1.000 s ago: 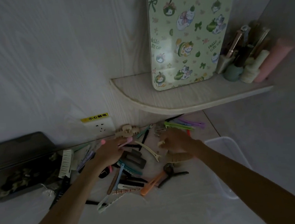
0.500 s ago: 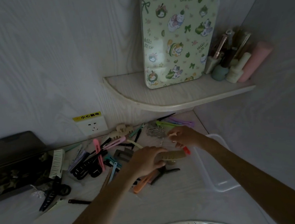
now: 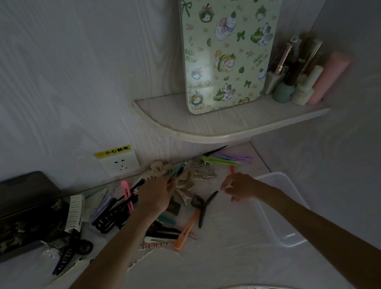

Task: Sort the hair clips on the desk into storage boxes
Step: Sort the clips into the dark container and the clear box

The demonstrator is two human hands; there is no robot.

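Note:
Several hair clips lie heaped on the pale desk (image 3: pixel 217 257): a pink clip (image 3: pixel 127 193), an orange clip (image 3: pixel 185 232), a black claw clip (image 3: pixel 201 204), green and purple clips (image 3: pixel 225 161). My left hand (image 3: pixel 157 195) reaches into the pile, fingertips pinching a beige curved clip (image 3: pixel 184 179). Curled over the left rim of the clear storage box (image 3: pixel 282 207), my right hand (image 3: pixel 241 187) pinches a small pale clip (image 3: pixel 228 185). A red clip (image 3: pixel 232 169) lies just beyond it.
A dark camouflage-print box (image 3: pixel 18 219) stands at the left. A wall socket (image 3: pixel 120 164) sits behind the pile. Above, a corner shelf (image 3: pixel 229 127) carries a cat-print mirror back (image 3: pixel 229 44) and cosmetic bottles (image 3: pixel 299 79).
My left hand has moved left and back from the pile's middle to the beige clip. My right hand has drawn slightly toward me, over the box rim, still pinching the small clip.

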